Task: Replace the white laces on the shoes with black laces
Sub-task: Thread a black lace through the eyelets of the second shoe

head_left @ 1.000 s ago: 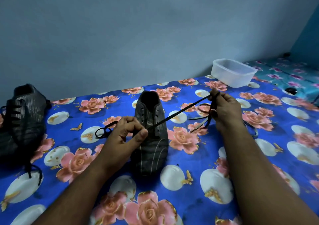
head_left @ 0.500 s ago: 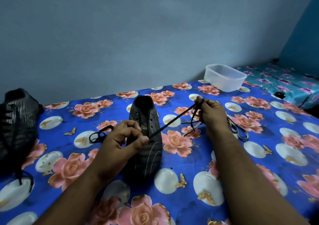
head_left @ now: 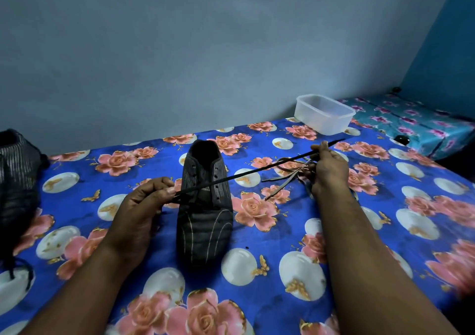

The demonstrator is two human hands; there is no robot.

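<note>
A dark striped shoe (head_left: 205,216) with bare eyelets lies in the middle of the flowered cloth, toe toward me. A black lace (head_left: 252,171) is stretched taut above it. My left hand (head_left: 146,206) pinches one end at the shoe's left side. My right hand (head_left: 327,170) holds the lace further right, its tip sticking out past the fingers. A loose pale lace (head_left: 285,177) lies on the cloth under the right hand. A second dark shoe (head_left: 15,180) with black laces stands at the left edge.
A clear plastic tub (head_left: 323,113) sits at the back right by the wall. The blue flowered cloth (head_left: 385,231) covers the surface. A turquoise flowered surface (head_left: 421,126) adjoins at the far right, with a small dark object (head_left: 402,139) near its edge.
The lace's slack loops are gone; it now runs straight between both hands. My right hand has moved right, away from the shoe. The view shifted right and the left shoe slid partly out of frame.
</note>
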